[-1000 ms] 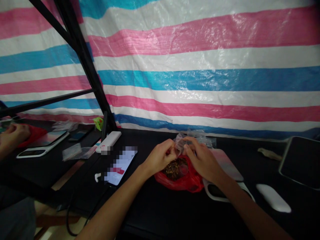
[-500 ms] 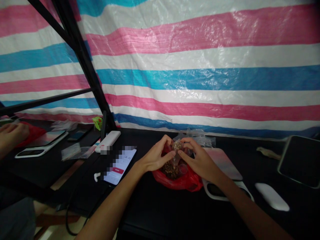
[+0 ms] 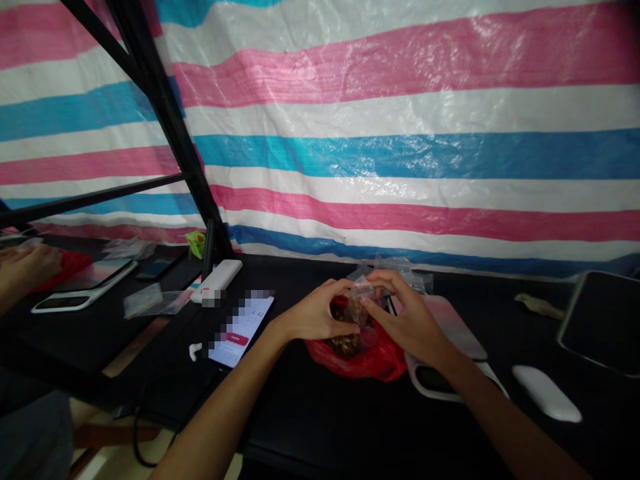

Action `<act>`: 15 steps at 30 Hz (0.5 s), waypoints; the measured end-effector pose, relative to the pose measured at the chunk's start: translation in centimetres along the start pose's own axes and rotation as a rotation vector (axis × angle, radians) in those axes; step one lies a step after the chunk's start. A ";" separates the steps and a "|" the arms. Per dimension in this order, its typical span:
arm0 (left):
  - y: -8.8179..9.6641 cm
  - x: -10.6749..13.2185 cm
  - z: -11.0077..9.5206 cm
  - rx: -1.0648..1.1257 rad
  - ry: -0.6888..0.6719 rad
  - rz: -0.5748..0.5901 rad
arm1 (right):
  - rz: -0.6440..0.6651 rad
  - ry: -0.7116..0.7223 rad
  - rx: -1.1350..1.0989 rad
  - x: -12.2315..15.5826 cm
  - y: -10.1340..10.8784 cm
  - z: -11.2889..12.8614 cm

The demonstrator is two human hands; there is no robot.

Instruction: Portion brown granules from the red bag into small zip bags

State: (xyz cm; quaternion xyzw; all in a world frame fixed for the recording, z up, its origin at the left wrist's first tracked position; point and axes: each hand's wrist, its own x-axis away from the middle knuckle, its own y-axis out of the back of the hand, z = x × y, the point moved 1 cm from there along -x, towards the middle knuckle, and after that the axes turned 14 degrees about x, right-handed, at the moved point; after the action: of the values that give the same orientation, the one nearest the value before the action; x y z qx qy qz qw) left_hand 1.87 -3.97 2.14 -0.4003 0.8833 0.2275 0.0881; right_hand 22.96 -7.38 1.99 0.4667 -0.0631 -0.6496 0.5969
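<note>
While my right hand (image 3: 410,313) pinches the small clear bag (image 3: 361,303) upright, my left hand (image 3: 315,313) curls against its left side, hold unclear | red bag (image 3: 373,363) just below

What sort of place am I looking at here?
Probably a makeshift packing bench: a striped tarpaulin wall, a black table, and a red plastic bag of brown bits with clear bags behind it.

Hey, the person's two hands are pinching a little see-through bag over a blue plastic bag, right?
Not blue: the head view shows the plastic bag is red. The left hand and right hand are pinching the little see-through bag over it.
</note>
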 end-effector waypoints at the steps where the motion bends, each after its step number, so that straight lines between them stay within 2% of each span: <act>1: 0.0 0.0 0.0 0.000 -0.004 0.001 | -0.003 0.004 0.004 0.0 0.1 0.0; 9: 0.2 0.0 -0.4 0.078 -0.009 -0.007 | -0.035 0.057 0.011 0.0 0.7 1.0; 15: 0.1 0.0 -0.7 0.129 -0.037 -0.056 | -0.092 0.057 0.018 0.1 1.1 1.2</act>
State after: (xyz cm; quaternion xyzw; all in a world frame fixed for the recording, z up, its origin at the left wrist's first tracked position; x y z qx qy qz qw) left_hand 1.80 -4.22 2.79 -0.4139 0.8830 0.1747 0.1363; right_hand 22.94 -8.33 3.37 0.4927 -0.0303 -0.6623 0.5636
